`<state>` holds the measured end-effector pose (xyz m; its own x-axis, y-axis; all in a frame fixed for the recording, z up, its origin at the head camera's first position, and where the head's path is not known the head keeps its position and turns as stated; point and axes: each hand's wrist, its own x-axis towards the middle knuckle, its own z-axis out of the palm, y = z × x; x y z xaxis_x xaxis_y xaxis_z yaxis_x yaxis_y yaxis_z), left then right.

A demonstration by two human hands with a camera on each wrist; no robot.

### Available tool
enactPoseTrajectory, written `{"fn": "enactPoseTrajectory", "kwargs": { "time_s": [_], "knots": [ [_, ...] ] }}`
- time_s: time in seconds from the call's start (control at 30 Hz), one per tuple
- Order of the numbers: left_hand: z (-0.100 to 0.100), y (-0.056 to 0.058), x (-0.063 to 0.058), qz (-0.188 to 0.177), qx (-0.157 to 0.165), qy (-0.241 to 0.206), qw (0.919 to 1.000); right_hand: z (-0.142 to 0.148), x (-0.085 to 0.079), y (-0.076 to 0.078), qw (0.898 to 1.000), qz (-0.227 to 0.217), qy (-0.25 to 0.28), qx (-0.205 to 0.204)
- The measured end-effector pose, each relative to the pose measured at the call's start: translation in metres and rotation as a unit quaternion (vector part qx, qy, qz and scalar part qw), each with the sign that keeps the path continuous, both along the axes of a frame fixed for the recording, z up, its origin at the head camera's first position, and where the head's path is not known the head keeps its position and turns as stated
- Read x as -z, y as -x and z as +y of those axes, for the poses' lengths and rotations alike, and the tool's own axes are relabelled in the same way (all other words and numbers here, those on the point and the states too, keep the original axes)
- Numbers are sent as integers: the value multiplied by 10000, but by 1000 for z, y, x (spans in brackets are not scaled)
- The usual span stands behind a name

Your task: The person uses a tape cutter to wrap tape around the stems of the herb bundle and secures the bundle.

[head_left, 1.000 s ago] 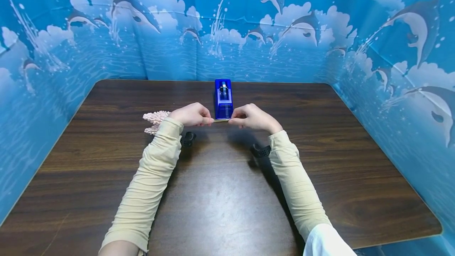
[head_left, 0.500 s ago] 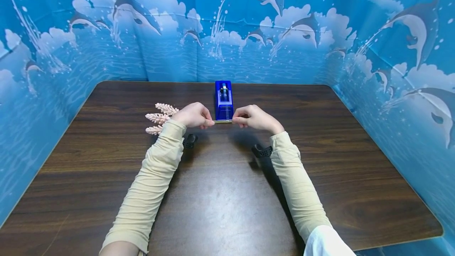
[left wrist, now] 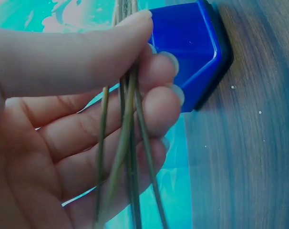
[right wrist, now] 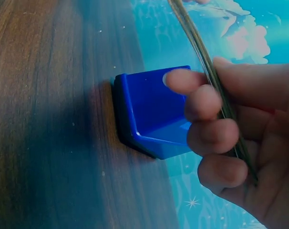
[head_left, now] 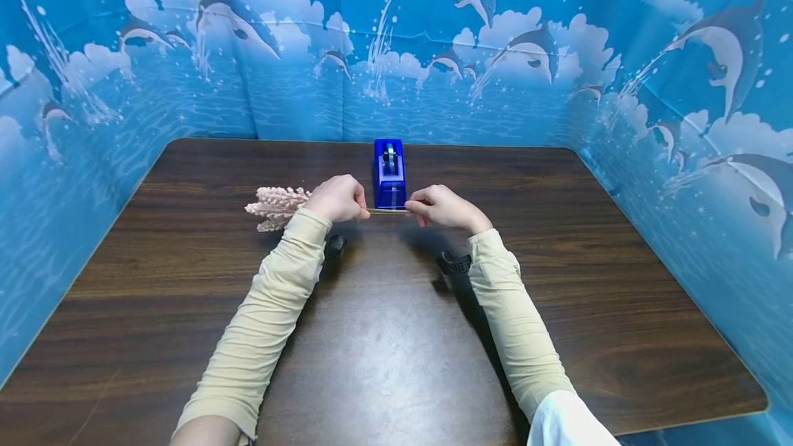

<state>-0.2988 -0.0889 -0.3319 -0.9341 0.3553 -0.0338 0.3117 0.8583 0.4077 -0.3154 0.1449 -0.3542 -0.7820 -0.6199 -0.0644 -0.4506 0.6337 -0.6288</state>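
Observation:
A bunch of flower sprigs with pale pink heads [head_left: 276, 208] lies sideways in the head view, its thin green stems [head_left: 387, 211] running to the right. My left hand [head_left: 337, 199] pinches the stems between thumb and fingers, close to the heads. In the left wrist view, the stems [left wrist: 127, 129] fan out below the thumb. My right hand [head_left: 445, 206] holds the other end of the stems, and the right wrist view has them gathered [right wrist: 221, 98] between curled fingers and thumb. Just behind the stems stands a blue tape dispenser [head_left: 389, 174], with a tape roll in it.
The dark wooden table [head_left: 384, 336] extends around both arms. A blue curtain [head_left: 297, 102] printed with dolphins hangs along its back and sides. Black wrist bands [head_left: 455, 263] sit below both hands.
The flower heads turned, spreading into separate sprigs half a second ago and now bunched together. My hands have drawn slightly apart, baring more stem between them. The tape dispenser stays put.

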Motion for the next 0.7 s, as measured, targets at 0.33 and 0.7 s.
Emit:
{"fn": "enactPoseTrajectory", "kwargs": {
  "time_s": [0.33,0.7],
  "knots": [
    [0,1,1,-25,153,-36,9999,2,-2,0,9996,-36,-200,191],
    [2,-1,0,-519,516,-557,9958,4,-1,0,9994,-41,-104,334]
  ]
}}
